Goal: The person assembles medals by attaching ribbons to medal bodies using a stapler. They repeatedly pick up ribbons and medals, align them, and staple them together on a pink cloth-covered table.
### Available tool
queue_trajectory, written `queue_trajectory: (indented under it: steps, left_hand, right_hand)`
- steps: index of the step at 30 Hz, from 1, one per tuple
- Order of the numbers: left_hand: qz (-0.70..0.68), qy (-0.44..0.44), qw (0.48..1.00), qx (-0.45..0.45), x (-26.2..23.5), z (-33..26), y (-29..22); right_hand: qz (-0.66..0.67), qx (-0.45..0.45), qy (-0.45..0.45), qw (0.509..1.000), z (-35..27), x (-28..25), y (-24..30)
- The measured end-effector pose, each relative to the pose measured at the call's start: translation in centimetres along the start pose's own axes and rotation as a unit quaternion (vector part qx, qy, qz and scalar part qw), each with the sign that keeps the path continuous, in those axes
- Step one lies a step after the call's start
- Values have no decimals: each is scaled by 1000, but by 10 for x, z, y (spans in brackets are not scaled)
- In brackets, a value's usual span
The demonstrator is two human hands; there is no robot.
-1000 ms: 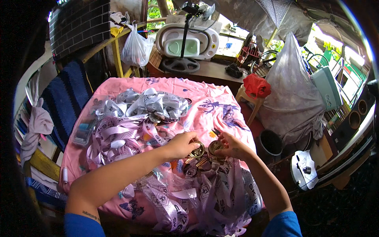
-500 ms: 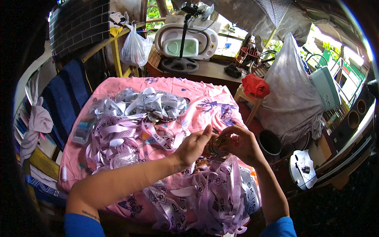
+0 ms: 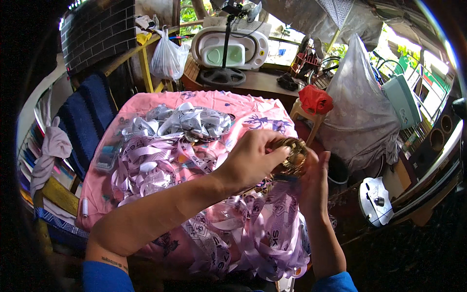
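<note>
Shiny gold-coloured medals (image 3: 295, 158), seemingly a small stack, are lifted over the near right part of the table. My left hand (image 3: 260, 158) is closed on their left side, thumb across the front. On the other side, my right hand (image 3: 316, 182) stands upright beside the medals with fingers stretched; blur hides whether it touches them. Below both hands, lilac printed ribbons (image 3: 279, 233) hang over the near table edge. More lilac ribbons (image 3: 146, 163) lie heaped at the left, and a pile of silver-grey ribbons (image 3: 194, 121) lies behind them.
A pink patterned cloth (image 3: 243, 102) covers the table. On its left are a clear plastic box (image 3: 108, 156) and a white thread spool (image 3: 85, 208). A stool with a red bag (image 3: 316, 99) and a dark bucket (image 3: 338, 171) stand to the right. A fan stand (image 3: 226, 48) rises behind.
The gold medals have come up and to the right, now tilted upright. My left hand has moved right with them, and my right hand has turned and straightened its fingers. The view has shifted slightly.
</note>
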State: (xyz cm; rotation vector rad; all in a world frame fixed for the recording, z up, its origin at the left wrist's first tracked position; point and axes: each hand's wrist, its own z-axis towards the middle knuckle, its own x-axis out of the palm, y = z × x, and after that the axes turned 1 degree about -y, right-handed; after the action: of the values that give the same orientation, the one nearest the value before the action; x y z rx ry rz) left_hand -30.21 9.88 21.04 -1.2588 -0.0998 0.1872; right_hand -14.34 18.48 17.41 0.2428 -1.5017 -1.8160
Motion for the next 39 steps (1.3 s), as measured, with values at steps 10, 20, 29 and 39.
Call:
queue_trajectory:
  steps: [10, 20, 29, 39]
  left_hand:
    - [105, -62, 964, 234, 46, -15, -85]
    - [629, -155, 760, 51, 36, -181, 11]
    - [504, -302, 803, 100, 21, -172, 10]
    - [528, -382, 747, 135, -6, -187, 7]
  right_hand:
    - [-436, -289, -166, 836, -41, 16, 79]
    - [-302, 310, 26, 901, -118, -3, 76]
    - [-145, 288, 152, 934, -105, 67, -27]
    - [-163, 9, 244, 956, -78, 149, -197]
